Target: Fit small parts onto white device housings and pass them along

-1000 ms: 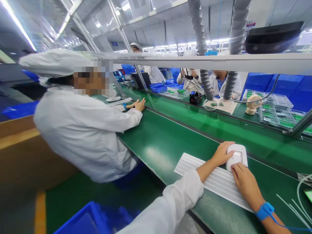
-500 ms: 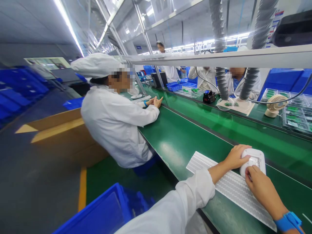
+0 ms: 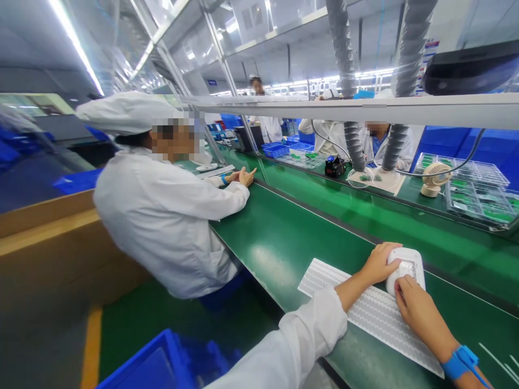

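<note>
A white rounded device (image 3: 418,261) with a recessed, detailed area in its upper face rests at the belt's far side. My left hand (image 3: 380,263) grips its left side, thumb along the near face and fingers over the far edge. Over the device's lower part, my right hand (image 3: 419,305) has its fingers curled and pinched together at the recess; whatever may be between the fingertips is hidden. Under my forearms lies a white sheet with rows of wavy grey lines (image 3: 377,313). A blue wrist strap (image 3: 460,362) circles my right wrist.
A co-worker in white (image 3: 162,200) sits to the left along the green work surface (image 3: 279,237). Behind it are a small fan (image 3: 434,178), clear trays of green boards (image 3: 478,200) and grey exhaust hoses (image 3: 397,146). A blue bin (image 3: 141,362) stands below left.
The view has swung a little to the right, so the scene sits further left. Both hands keep nearly the same pose on the white device.
</note>
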Demonstrator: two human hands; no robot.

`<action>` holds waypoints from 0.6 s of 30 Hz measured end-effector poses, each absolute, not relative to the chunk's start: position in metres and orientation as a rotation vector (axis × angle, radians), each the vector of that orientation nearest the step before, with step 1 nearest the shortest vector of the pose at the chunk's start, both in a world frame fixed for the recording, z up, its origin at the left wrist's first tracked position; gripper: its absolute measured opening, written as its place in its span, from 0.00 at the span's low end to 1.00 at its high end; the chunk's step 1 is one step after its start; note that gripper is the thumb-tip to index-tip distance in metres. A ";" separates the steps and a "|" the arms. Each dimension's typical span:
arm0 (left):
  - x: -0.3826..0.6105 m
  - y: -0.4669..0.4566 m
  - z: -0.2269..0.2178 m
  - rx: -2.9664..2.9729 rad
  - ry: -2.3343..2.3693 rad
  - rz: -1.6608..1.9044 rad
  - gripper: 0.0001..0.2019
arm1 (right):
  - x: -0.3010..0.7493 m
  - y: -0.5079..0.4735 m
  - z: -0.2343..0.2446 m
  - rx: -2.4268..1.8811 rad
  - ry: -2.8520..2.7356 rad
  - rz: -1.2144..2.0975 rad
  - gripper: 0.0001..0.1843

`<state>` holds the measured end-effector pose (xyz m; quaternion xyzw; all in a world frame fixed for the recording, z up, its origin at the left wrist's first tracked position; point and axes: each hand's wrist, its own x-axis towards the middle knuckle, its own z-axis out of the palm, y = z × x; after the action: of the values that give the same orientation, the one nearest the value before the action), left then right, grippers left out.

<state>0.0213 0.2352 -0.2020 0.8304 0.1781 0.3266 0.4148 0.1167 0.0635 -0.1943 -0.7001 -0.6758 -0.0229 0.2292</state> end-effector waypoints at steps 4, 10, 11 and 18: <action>0.021 0.235 -0.200 2.076 0.434 0.831 0.27 | 0.107 0.060 -0.191 -1.977 -1.868 -0.113 0.12; 0.020 0.234 -0.199 2.078 0.445 0.832 0.26 | 0.099 0.049 -0.194 -1.982 -1.778 -0.195 0.12; 0.020 0.234 -0.199 2.077 0.443 0.834 0.26 | 0.098 0.047 -0.196 -1.984 -1.774 -0.206 0.12; 0.020 0.234 -0.201 2.080 0.428 0.841 0.26 | 0.100 0.041 -0.206 -2.029 -1.837 -0.184 0.16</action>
<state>0.0200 0.2338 -0.2006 0.8282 0.1703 0.3349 0.4158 0.1004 0.0410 -0.2056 -0.7249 -0.6565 -0.0658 0.1978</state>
